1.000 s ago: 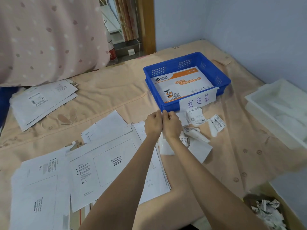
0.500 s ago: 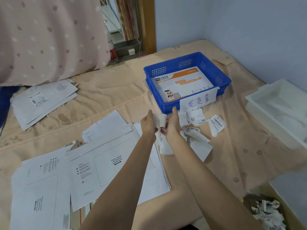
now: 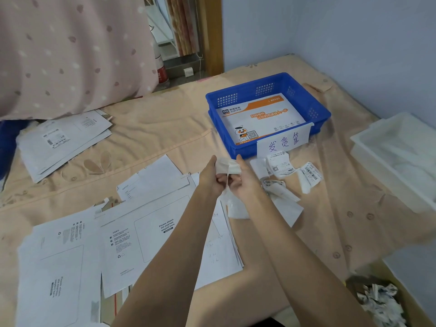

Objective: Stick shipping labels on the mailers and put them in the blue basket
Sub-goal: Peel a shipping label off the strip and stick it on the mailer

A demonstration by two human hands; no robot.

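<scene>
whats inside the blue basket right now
One orange-and-white mailer lies flat on the floor of the blue basket. The white handwritten sign on the front wall hides its near right corner, and whether anything lies under it cannot be seen.

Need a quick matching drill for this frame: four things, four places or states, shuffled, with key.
Things:
1. blue basket
2. white tray
3. shipping label
4. blank mailer

Places/states:
A. flat under the forearms
B. held between both hands
C. far right, at the wall
D. holds an orange-printed mailer

Pairs: 1-D, 2-C, 3-B, 4-A
</scene>
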